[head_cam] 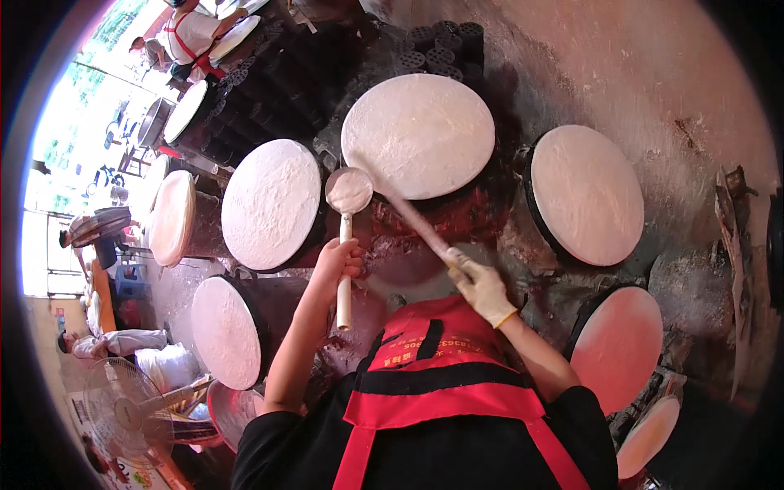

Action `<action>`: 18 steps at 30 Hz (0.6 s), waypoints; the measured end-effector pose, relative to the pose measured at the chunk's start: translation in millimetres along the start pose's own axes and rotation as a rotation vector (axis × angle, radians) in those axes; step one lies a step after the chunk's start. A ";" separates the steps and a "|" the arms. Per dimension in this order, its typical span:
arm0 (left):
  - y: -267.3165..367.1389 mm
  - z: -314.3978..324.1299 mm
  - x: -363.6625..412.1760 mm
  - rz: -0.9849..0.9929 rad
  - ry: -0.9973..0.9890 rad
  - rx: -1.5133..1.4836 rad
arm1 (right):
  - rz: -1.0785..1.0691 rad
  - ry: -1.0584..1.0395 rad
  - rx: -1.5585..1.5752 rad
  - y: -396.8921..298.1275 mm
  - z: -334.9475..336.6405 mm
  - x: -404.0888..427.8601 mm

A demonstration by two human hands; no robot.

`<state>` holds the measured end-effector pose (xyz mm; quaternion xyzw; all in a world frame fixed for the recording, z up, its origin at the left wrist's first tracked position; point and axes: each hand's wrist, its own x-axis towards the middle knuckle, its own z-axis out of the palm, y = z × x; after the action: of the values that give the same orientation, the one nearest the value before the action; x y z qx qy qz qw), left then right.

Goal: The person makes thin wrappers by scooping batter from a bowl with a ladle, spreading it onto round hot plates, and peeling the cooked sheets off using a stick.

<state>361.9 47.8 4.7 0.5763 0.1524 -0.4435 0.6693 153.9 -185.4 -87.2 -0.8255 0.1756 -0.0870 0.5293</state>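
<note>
In my bare left hand (340,262) is the pale handle of a round ladle (349,191) with white batter in its bowl. My right hand (481,288), in a cream knit glove, grips a long pale stick (419,220) blurred by motion. The stick's far end reaches the near-left edge of a large round griddle (419,135) covered with a white layer. Just left of the ladle stands another round griddle (272,205) with a rough white coating. What the stick's tip looks like is too blurred to tell.
More white-coated round griddles surround me, at right (588,196), lower right (618,349) and lower left (226,334). Black honeycomb briquettes (441,55) are stacked beyond the middle griddle. A standing fan (128,410) is at far lower left. Other people (190,37) are toward the left.
</note>
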 end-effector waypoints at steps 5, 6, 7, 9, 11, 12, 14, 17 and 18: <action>-13.0 42.1 20.2 0.179 -0.055 0.254 | 0.313 0.323 0.476 32.4 -40.3 1.9; -15.8 56.6 27.8 0.194 -0.026 0.309 | 0.322 0.333 0.478 35.3 -41.4 -1.8; -19.0 68.7 31.5 0.214 0.010 0.362 | 0.306 0.335 0.495 35.6 -40.5 -4.9; -35.8 69.9 57.4 0.299 0.062 0.529 | 0.293 0.347 0.514 41.5 -30.8 -11.0; -52.1 61.3 79.1 0.476 0.159 0.813 | 0.159 0.381 0.601 52.6 -4.0 -16.3; -54.4 62.3 78.8 0.511 0.176 0.872 | 0.130 0.384 0.503 49.7 5.5 -18.5; -60.4 58.6 78.4 0.548 0.175 0.939 | 0.101 0.416 0.320 41.6 31.2 -25.5; -66.2 40.0 77.5 0.438 0.142 0.683 | 0.140 0.367 -0.065 15.3 72.3 -38.2; -60.3 40.3 70.8 0.247 0.033 0.302 | 0.094 0.389 -0.025 16.5 86.8 -39.3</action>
<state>342.8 -14.8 -72.7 0.6917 0.0232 -0.3662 0.6220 142.9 -103.4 -137.3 -0.7907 0.3137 -0.2179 0.4784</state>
